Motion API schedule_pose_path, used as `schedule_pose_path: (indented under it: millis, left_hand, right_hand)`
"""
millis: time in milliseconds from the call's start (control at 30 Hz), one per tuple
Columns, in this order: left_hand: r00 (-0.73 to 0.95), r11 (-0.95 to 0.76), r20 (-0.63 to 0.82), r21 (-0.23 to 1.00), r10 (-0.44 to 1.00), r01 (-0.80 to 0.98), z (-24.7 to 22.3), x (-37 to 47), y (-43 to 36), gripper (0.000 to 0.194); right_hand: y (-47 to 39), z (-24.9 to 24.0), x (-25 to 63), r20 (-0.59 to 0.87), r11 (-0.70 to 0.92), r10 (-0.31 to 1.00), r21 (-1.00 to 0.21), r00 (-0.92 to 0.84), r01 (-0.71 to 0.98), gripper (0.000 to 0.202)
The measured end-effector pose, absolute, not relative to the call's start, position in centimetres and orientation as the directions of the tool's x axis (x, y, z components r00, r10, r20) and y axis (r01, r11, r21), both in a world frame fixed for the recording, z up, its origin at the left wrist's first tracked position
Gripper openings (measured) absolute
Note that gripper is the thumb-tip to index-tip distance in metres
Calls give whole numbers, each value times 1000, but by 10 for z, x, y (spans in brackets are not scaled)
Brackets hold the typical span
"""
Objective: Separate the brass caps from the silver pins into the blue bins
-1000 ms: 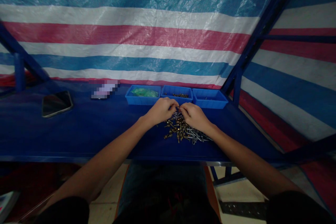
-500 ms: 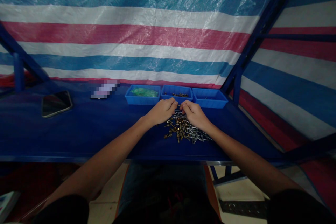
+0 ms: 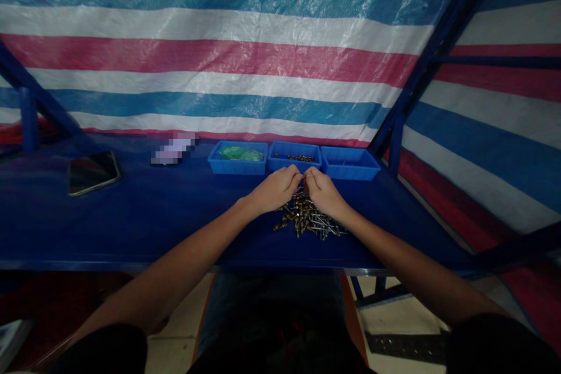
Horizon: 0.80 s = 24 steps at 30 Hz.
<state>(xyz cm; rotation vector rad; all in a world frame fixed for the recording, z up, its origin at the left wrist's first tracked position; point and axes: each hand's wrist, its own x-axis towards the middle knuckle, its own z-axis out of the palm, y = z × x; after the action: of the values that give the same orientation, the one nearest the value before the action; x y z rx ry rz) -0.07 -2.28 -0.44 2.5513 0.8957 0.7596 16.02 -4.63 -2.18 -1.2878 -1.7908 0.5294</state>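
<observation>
- Brass-toned fittings (image 3: pixel 299 217) and silvery pins (image 3: pixel 323 225) lie in one loose pile on the blue counter (image 3: pixel 175 222), partly under the hands.
- Left hand (image 3: pixel 277 188) and right hand (image 3: pixel 323 191) meet almost fingertip to fingertip above the far side of the pile, fingers curled inward. What each grip holds, and how tightly, cannot be told (the knuckles hide the fingertips).
- Handling, in this inspector's judgement: small metal parts call for a light fingertip pinch, one end to each hand, with both wrists level so that the two grips stay in line. Working low over the pile limits the fall of a dropped part.
- Risk noted: the pieces lie across one another, so a careless pick could drag up a neighbour or scatter several.
- Behind the hands, three blue bins stand in a row. The left bin (image 3: pixel 239 168) holds a green packet (image 3: pixel 241 153); the middle bin (image 3: pixel 274 165) holds small brownish pieces (image 3: pixel 301 158); contents of the right bin (image 3: pixel 350 173) are too small to identify.
- Obstruction: the bins stand just beyond the knuckles, limiting forward reach. A dark phone (image 3: pixel 93 174) lies well apart, to the left.
</observation>
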Motion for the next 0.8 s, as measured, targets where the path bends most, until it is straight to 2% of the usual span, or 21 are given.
schedule_pose_path:
  millis: [200,367,467,633,733,800]
  left_hand:
    - [651,-774,423,416,630,478,-3,1,-22,24]
    - [651,-781,436,415,621,467,-1,1,-22,23]
    - [633,-749,416,479,653,458,1,0,-22,29]
    - [559,-619,345,660,754,426,2,0,-21,40]
    - [555,-588,316,688,770,425,3,-1,-22,40]
    - [563,-603,314,658,764,451,4,-2,-22,37]
  right_hand:
    - [-40,-28,163,363,390,921,-864,-142,319,35]
    - [-41,-27,164,411,435,900,-841,-144,321,40]
    - [-44,-24,165,462,479,874,-768,-150,425,37]
    - [-50,-16,169,555,577,792,-543,-255,610,20]
    - [-52,-14,171,577,582,770,-460,-273,670,16]
    - [-52,-13,171,576,558,777,-439,-256,705,17]
